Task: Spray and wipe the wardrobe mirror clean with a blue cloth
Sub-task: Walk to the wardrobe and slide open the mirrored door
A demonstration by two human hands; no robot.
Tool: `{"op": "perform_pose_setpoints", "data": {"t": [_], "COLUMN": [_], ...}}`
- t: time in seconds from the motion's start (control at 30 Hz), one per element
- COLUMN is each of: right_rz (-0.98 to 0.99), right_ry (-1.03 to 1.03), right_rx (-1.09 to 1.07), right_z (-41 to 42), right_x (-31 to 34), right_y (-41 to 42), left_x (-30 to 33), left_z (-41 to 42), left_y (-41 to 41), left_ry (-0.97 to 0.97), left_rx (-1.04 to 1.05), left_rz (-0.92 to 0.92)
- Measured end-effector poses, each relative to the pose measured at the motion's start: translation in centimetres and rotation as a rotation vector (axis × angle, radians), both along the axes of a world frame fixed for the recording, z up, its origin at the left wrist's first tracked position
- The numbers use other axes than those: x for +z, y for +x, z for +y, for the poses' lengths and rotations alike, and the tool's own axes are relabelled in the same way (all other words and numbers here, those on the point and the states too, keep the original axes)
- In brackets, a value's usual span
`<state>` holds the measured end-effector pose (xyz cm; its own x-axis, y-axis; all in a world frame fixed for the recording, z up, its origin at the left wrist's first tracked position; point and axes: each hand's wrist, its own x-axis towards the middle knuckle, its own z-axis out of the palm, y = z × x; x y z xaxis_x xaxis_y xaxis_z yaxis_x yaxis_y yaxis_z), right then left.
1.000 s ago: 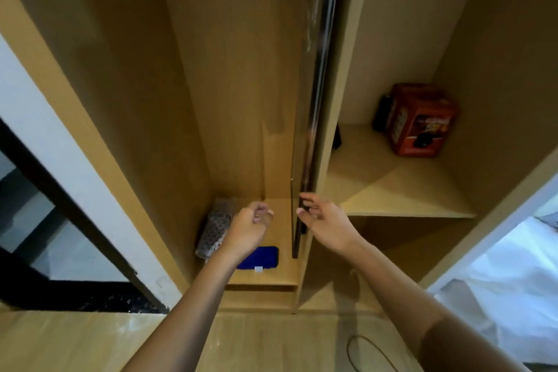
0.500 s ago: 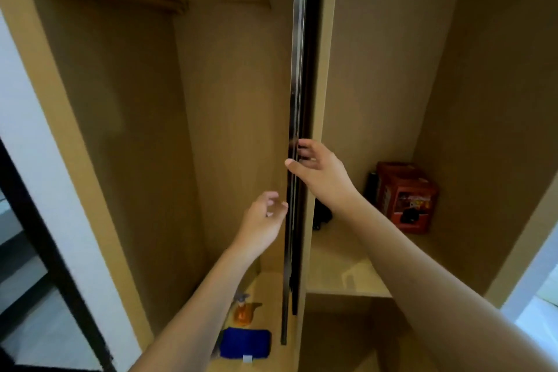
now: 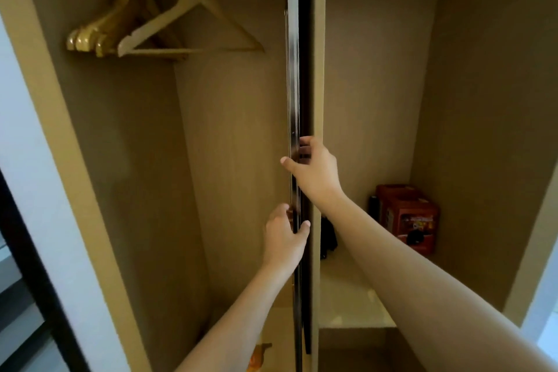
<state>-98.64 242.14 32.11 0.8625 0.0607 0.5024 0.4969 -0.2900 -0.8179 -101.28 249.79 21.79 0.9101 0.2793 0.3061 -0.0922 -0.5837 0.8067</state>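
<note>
Presently: narrow, dark, edge-on mirror panel (image 3: 297, 93) beside pale wooden divider (image 3: 318, 69), gripped by left hand (image 3: 283, 238) low and right hand (image 3: 312, 167) higher, seemingly to swing its face outward for cleaning.

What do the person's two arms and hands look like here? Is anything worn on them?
Both forearms are bare as far as the picture shows them: no sleeve is visible. The left hand and the right hand wear no glove, and no ring, watch or bracelet is visible. The visible nails look short and unpainted.
</note>
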Motion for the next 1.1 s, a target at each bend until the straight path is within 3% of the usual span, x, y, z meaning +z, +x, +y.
{"op": "perform_pose_setpoints", "data": {"t": [0.37, 1.1], "right_rz": [-0.042, -0.090], "right_ry": [-0.034, -0.067], "right_rx": [-0.091, -0.124], "right_z": [0.5, 0.0], "right_x": [-1.1, -2.1], "right_y": [0.3, -1.7], "left_x": [-2.2, -2.9], "left_z": [0.0, 0.7], "left_y": [0.4, -1.9], "left_ry": [0.161, 0.207], "left_rx": [0.091, 0.017], "left_rz": [-0.142, -0.195]}}
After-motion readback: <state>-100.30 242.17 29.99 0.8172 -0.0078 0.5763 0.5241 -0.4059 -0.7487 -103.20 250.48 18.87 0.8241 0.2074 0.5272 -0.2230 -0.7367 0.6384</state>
